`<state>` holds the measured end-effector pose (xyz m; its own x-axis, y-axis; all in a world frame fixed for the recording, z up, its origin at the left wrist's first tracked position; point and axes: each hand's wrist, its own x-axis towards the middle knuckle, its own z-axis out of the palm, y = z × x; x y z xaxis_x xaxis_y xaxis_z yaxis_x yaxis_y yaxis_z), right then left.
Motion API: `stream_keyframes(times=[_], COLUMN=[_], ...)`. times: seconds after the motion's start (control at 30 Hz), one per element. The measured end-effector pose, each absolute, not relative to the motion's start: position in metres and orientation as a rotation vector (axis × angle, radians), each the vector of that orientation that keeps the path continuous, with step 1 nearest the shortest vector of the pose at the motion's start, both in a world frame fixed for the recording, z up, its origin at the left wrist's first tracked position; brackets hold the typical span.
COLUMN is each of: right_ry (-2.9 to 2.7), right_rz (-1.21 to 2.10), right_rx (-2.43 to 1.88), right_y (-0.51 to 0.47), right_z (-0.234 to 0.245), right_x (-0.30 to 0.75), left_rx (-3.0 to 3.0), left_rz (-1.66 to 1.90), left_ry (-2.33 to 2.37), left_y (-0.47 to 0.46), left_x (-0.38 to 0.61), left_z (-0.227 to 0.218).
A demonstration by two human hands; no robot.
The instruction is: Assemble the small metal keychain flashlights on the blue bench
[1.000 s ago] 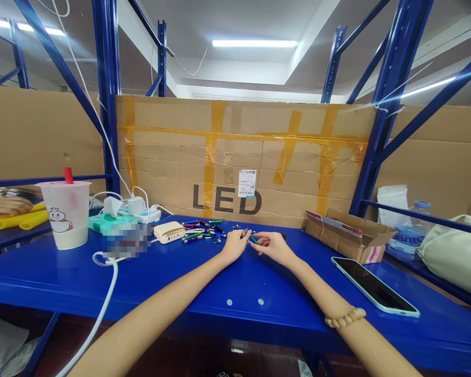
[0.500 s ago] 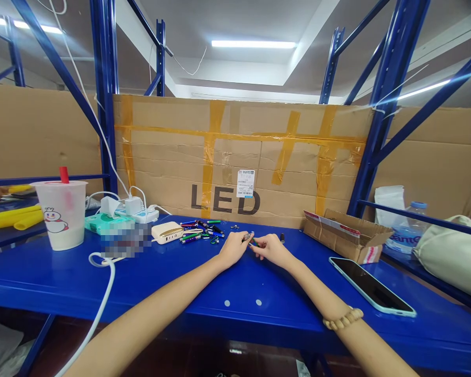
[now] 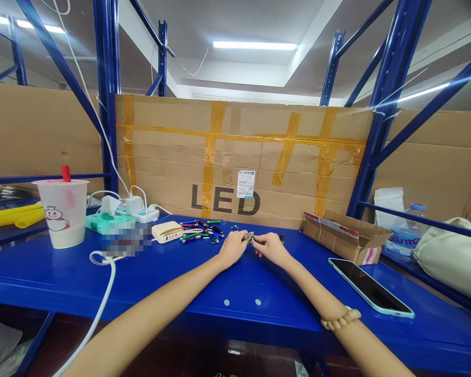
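Both of my hands meet at the middle of the blue table (image 3: 180,283), far from me. My left hand (image 3: 233,247) pinches a small silver piece (image 3: 246,236) at its fingertips. My right hand (image 3: 269,246) pinches the end of a small green pen-like thing (image 3: 253,240) that touches the silver piece. Just left of my hands lies a heap of several small coloured pen-like things (image 3: 202,231). A few tiny dark parts (image 3: 233,227) lie on the table behind my hands.
A phone (image 3: 370,287) lies at the right, an open cardboard box (image 3: 345,236) behind it. A lidded cup (image 3: 63,212), a tissue pack (image 3: 104,222), a power bank (image 3: 168,231) and a white cable (image 3: 102,293) sit left. A taped cardboard wall (image 3: 239,157) stands behind.
My hands have stayed at the same spot, the fingertips drawing slightly closer together around the small piece. The view has shifted a little.
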<state>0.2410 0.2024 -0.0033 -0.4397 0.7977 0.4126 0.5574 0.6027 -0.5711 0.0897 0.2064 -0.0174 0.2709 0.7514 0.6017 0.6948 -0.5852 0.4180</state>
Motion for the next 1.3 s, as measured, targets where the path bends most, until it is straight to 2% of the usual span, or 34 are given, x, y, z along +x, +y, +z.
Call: stream_keyframes(times=[0.23, 0.37, 0.5, 0.73, 1.17, 1.3], right_ry=[-2.140, -2.086, -2.084, -2.155, -2.035, -1.915], right_rz=[0.361, 0.263, 0.189, 0.113, 0.363, 0.621], right_rx=[-1.185, -1.257, -1.152, -1.102, -1.206, -1.299], right_y=[0.207, 0.208, 0.203, 0.198, 0.194, 0.192], right_z=[-0.004, -0.003, -0.002, -0.004, -0.004, -0.001], right_x=[0.246, 0.251, 0.246, 0.237, 0.228, 0.224], left_rx=[2.337, 2.299, 2.331, 2.379, 2.382, 2.410], left_rz=[1.227, 1.016, 0.780, 0.721, 0.686, 0.630], left_ry=[1.485, 1.767, 1.932, 1.979, 2.022, 2.035], left_y=[0.204, 0.195, 0.189, 0.190, 0.188, 0.187], left_x=[0.089, 0.090, 0.093, 0.094, 0.094, 0.095], left_z=[-0.015, -0.009, -0.004, -0.006, -0.008, -0.007])
